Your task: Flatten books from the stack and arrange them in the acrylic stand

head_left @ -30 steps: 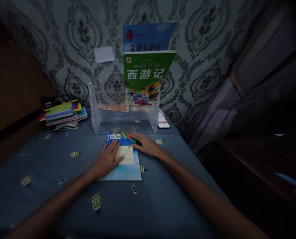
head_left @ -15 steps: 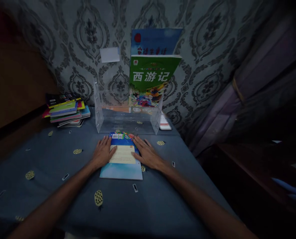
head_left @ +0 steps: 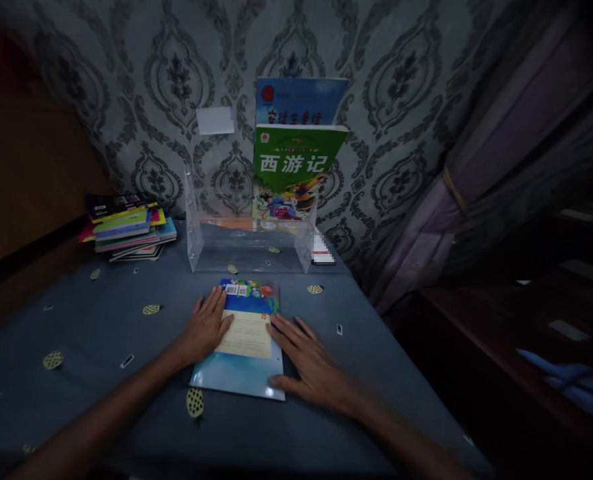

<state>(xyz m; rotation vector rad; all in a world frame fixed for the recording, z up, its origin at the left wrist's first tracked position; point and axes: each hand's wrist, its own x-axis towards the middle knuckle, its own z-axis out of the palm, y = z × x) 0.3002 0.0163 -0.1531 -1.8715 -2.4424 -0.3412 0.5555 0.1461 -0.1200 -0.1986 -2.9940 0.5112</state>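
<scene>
A blue book (head_left: 246, 373) lies flat on the table with its back cover up, a barcode near its far end and a cream text panel in the middle. My left hand (head_left: 208, 327) rests along its left edge, fingers stretched out and the thumb on the cover. On the other side, my right hand (head_left: 309, 360) touches the right edge, fingers spread and pointing away from me. Just beyond the book stands a clear acrylic rack (head_left: 249, 260). It holds a green book (head_left: 296, 157) upright, with a blue book (head_left: 304, 100) behind it.
A pile of books (head_left: 129, 230) lies at the back left. Beside the rack's right end is a small blurred white item (head_left: 322, 250). A white card (head_left: 215, 121) shows above the rack's left part. The patterned tablecloth (head_left: 101, 400) ends on the right, near a tied curtain (head_left: 426, 207).
The flat book has slid nearer to me, away from the rack. My right hand has come back along its right edge. The view has shifted slightly.
</scene>
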